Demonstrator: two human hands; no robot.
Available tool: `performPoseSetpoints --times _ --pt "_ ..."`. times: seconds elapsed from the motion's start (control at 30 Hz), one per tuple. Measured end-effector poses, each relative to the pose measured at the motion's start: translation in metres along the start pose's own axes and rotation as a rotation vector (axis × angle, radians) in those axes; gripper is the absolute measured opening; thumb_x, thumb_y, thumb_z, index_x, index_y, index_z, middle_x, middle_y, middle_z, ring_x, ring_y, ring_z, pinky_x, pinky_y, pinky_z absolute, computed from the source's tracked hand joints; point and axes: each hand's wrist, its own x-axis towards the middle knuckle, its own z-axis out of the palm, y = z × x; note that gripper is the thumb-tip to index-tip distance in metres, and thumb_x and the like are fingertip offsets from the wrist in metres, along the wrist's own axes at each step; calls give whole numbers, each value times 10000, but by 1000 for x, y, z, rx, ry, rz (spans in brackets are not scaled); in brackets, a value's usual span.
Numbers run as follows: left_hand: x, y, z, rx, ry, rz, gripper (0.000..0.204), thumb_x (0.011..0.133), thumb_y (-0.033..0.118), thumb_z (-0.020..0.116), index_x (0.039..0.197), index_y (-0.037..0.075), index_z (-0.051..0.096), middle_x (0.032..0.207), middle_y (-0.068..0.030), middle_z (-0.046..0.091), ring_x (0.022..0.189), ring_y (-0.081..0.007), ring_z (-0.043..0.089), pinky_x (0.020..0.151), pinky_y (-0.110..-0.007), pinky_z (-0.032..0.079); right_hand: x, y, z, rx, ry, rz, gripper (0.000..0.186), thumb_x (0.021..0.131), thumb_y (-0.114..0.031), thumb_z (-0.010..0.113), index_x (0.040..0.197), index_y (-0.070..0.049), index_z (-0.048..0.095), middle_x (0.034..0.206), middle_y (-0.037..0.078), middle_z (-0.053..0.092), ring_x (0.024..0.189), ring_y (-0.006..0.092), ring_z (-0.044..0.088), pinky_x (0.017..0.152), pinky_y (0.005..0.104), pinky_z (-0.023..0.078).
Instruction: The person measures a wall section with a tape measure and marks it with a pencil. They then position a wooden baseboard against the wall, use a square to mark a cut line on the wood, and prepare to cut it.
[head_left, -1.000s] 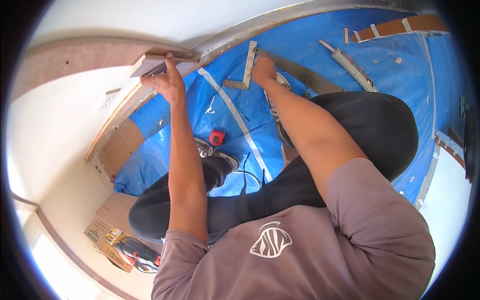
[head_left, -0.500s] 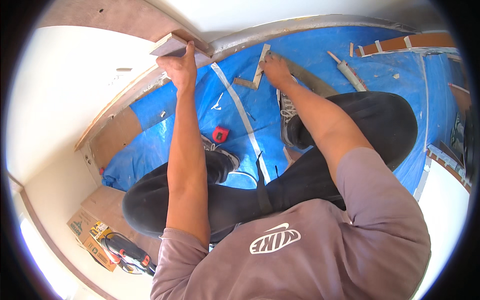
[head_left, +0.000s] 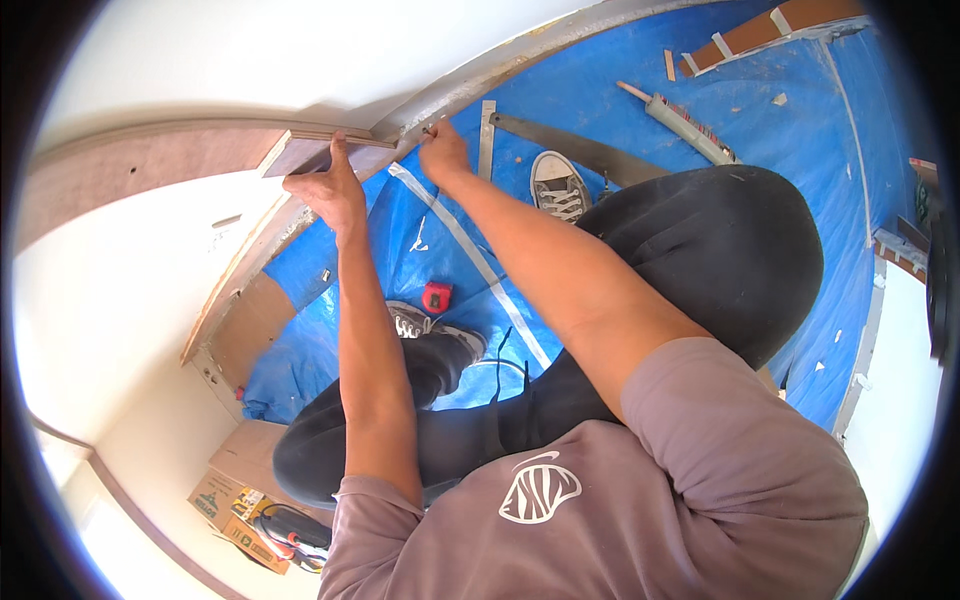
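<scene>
My left hand [head_left: 328, 192] grips a short wooden board [head_left: 300, 152] by its near side, thumb up along it. The board lies against a long wooden strip [head_left: 150, 160] along the white wall. My right hand [head_left: 443, 155] is closed near the board's right end, by the foot of the wall; what its fingers pinch is too small to make out. Just right of that hand lies an L-shaped square [head_left: 487, 135], partly hidden by it. A saw blade [head_left: 580, 148] extends to the right from near the square.
Blue sheeting [head_left: 440, 255] covers the floor, with a red tape measure [head_left: 436, 297] between my feet. A sealant tube [head_left: 690, 128] lies at the far right. Cardboard boxes [head_left: 222, 495] and a corded power tool [head_left: 292, 527] stand at the lower left.
My right hand has left the square and moved left toward the board's end. My left hand still holds the board against the strip. The view has shifted.
</scene>
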Motion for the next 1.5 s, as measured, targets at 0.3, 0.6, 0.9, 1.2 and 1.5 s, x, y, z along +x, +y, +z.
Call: performPoseSetpoints --times 0.3,0.6,0.9,1.2,1.5 --pt "-3 7 3 23 13 -18 826 906 506 882 1144 -119 397 1087 -323 530 1110 -513 571 1000 -618 446 -14 4 61 657 -75 398 245 1047 -164 655 1277 -87 690 850 73 709 654 163 665 527 358 505" --pt "-1 9 5 143 5 -46 808 921 474 875 1153 -142 407 1161 -322 529 1143 -473 571 1008 -572 469 5 0 8 1173 -371 515 330 960 -345 775 1202 -151 667 1104 33 695 975 184 697 836 430 514" --pt "5 10 15 -26 57 -117 807 875 371 896 1225 -160 399 1237 -321 539 1192 -395 585 1069 -501 501 22 7 17 1080 -213 584 318 1042 -426 724 1154 -129 715 989 20 748 986 172 716 873 407 522" --pt "3 5 17 -102 56 -40 740 888 382 889 1161 -107 405 1188 -279 509 1147 -353 560 1061 -500 491 25 1 55 1015 -229 539 284 1016 -323 681 1066 -52 749 978 89 798 928 191 746 788 361 549" --pt "4 4 16 -39 28 -108 751 907 378 866 1192 -125 386 1213 -283 498 1174 -367 559 1074 -499 488 26 -6 59 978 -198 490 206 981 -238 713 1020 -39 752 938 86 783 836 150 727 727 318 559"
